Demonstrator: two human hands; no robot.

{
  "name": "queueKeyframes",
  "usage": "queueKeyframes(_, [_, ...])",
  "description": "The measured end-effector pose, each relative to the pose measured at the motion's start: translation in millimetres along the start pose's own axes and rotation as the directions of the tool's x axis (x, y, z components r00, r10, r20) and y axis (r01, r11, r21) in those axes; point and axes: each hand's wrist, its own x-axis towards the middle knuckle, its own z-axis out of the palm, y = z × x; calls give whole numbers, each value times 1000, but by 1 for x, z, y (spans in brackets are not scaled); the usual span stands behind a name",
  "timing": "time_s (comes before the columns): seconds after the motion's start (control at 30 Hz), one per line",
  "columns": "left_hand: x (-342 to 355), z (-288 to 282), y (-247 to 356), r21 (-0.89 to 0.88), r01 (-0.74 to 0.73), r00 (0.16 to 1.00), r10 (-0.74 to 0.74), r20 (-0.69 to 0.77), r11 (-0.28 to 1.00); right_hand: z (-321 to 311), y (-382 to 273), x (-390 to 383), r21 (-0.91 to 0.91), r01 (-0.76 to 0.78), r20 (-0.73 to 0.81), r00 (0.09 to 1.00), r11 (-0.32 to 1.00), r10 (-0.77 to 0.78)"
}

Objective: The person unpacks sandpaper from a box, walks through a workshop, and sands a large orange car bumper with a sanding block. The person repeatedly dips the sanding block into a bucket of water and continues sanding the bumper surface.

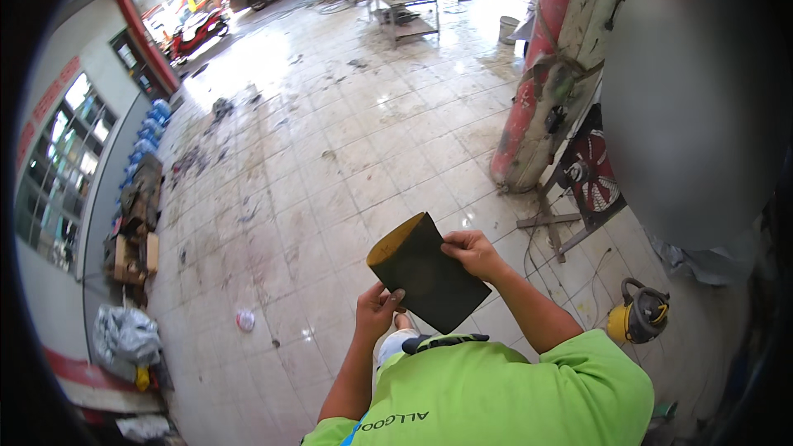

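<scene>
Between my two hands is a sheet of sandpaper (434, 282), dark on the outside and yellow-brown on the inside. It is bent over on itself, so its upper left end forms an open loop. My left hand (378, 311) pinches the lower left edge, with the thumb on the dark face. At the upper right edge my right hand (476, 253) grips the sheet between thumb and fingers. The fingers behind the sheet are partly hidden. I hold it in the air in front of my waist, above the tiled floor (330, 198).
A yellow and black vacuum cleaner (638, 314) stands at the right, near a red fan (591, 172) and a red pillar (529, 116). Boxes (136, 258) and a plastic bundle (128, 334) line the left wall. A work cart (405, 12) is farther off.
</scene>
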Motion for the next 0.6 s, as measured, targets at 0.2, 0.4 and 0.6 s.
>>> queueKeyframes(0.2, [181,-25,56,126,-68,943,23,332,990,-55,-24,113,15,71,-179,982,997,-67])
queueKeyframes(0.4, [322,-39,64,-47,138,870,-99,482,989,-85,-45,214,106,14,-241,970,994,12])
queueKeyframes(0.6, [481,-55,77,258,-261,823,75,563,930,-141,-40,369,105,-53,-116,991,993,65])
